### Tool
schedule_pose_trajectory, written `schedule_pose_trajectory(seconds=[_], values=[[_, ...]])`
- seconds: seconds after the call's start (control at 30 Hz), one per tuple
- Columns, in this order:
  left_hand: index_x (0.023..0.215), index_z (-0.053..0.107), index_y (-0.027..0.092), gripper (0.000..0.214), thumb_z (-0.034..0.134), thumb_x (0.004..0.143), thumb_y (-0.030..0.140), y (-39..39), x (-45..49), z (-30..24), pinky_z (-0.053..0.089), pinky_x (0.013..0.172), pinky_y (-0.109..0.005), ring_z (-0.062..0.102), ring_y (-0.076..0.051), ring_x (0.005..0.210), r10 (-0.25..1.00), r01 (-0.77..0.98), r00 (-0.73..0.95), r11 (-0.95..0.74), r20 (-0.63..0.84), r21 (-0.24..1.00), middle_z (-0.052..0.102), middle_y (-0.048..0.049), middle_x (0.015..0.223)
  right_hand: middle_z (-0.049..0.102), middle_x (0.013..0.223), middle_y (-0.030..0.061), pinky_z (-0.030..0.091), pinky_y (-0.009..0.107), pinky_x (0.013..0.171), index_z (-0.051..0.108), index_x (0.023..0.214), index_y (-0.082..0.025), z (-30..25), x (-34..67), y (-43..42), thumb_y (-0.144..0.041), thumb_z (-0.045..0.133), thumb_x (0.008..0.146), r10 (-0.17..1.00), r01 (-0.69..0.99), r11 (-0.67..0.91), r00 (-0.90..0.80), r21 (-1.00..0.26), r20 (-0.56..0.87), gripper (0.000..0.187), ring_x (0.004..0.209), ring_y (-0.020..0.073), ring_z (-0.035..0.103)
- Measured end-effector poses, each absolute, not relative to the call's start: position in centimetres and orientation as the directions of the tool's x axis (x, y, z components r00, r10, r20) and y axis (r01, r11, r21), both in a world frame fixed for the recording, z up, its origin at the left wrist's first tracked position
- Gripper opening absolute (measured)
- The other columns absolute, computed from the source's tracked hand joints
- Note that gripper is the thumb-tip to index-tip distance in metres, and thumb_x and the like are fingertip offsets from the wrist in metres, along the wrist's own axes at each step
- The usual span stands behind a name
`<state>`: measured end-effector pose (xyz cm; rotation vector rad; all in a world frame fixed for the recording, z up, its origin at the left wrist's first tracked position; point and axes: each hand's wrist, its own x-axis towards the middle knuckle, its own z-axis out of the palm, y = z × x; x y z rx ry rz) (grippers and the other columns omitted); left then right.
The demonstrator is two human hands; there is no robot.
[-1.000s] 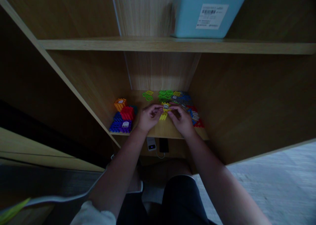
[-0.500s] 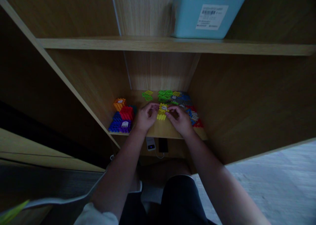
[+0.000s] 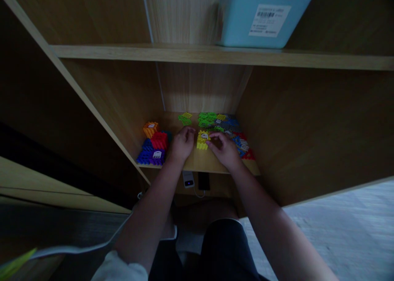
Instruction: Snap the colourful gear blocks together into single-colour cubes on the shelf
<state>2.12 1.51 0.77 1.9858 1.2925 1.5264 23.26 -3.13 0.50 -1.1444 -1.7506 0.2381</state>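
Left grip (image 3: 182, 143): unclenched, just beside the yellow block (image 3: 202, 145)
Right grip (image 3: 227, 150): touching the block's edge; we can't tell if pinching
Green pieces (image 3: 207, 119): beyond our 2 grips

Two hands, one left hand (image 3: 184, 143) and one right hand (image 3: 224, 147), are flanking one yellow block (image 3: 202, 141). At the left, three blocks are standing out singly: one orange block (image 3: 150, 129), one red block (image 3: 159, 140) and one purple block (image 3: 157, 158); the number of blue blocks (image 3: 143, 155) adjoining them is remaining unclear. At the back, two flat yellow pieces (image 3: 221, 117) are showing, while green pieces (image 3: 207, 119), grey pieces (image 3: 223, 123) and red pieces (image 3: 250, 154) are overlapping too closely for counting. One blue bin (image 3: 237, 24), bearing one label (image 3: 270, 21), is standing on one upper shelf (image 3: 184, 53). Two devices, one white device (image 3: 188, 179) and one black device (image 3: 203, 181), are lying below.
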Motion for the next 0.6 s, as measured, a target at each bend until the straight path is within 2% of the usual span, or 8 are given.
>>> schedule_pose_trajectory(seconds=[0.33,0.6], values=[[0.104,0.071,0.022,0.022,0.050,0.106,0.018,1.2,2.2,1.2,0.058,0.101,-0.036,0.077,-0.023,0.106,0.844,0.501,0.056,-0.486,0.534,0.716,0.082,-0.0065,0.111,0.079,0.121,0.0060,0.057,0.049,0.103,0.070,0.115,-0.030,0.5,23.3,-3.1,-0.047,0.073,0.100,0.799,0.608,0.520,-0.098,-0.600,0.593,0.023,0.114,0.0295,0.072],[0.104,0.070,0.023,0.021,0.050,0.106,0.019,0.9,2.3,1.7,0.057,0.099,-0.034,0.077,-0.022,0.105,0.856,0.497,0.055,-0.470,0.514,0.729,0.082,-0.0063,0.110,0.079,0.119,0.0061,0.057,0.049,0.101,0.070,0.114,-0.030,0.5,23.3,-3.1,-0.047,0.073,0.099,0.804,0.617,0.509,-0.091,-0.600,0.588,0.023,0.111,0.0298,0.072]])
